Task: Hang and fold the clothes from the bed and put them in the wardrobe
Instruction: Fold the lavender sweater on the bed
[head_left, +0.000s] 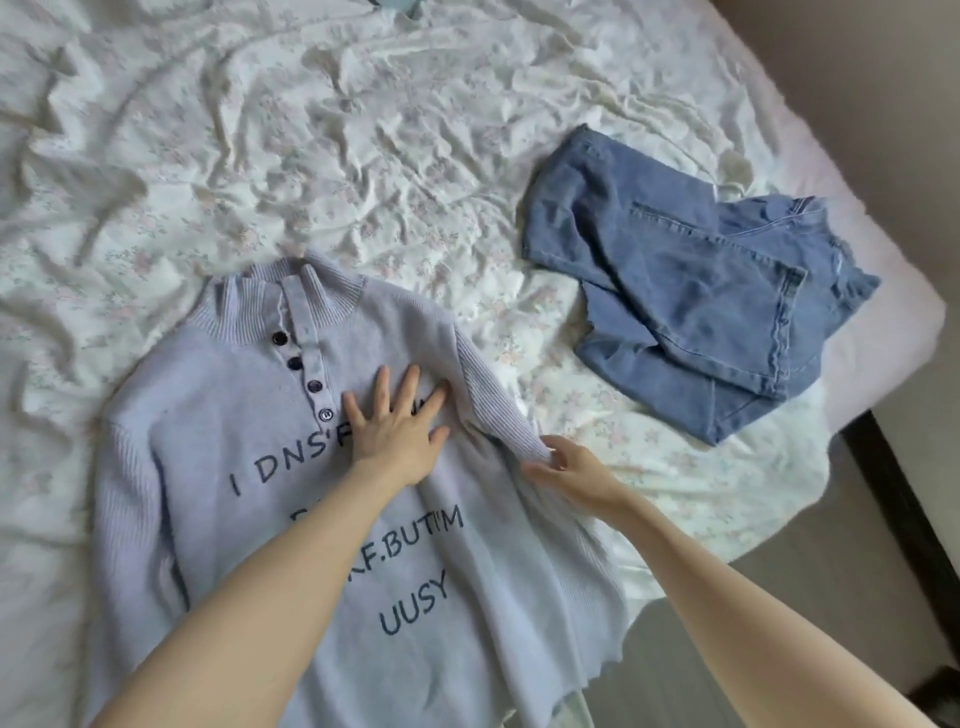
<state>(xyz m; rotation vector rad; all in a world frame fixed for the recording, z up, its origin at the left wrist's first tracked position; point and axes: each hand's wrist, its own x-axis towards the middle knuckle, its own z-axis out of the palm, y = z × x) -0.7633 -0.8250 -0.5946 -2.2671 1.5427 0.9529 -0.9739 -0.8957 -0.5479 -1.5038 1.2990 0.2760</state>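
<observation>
- At the bed's near edge, my left hand (397, 421) presses flat, fingers spread, on the lilac sweater (249, 467); my right hand (569, 470) pinches its right sleeve (493, 395).
- Folding is underway; next, that sleeve likely crosses the chest.
- Jeans (691, 291) lie roughly folded near the bed's (311, 156) right edge.

Soft daylight, slight wide-angle edge distortion
</observation>
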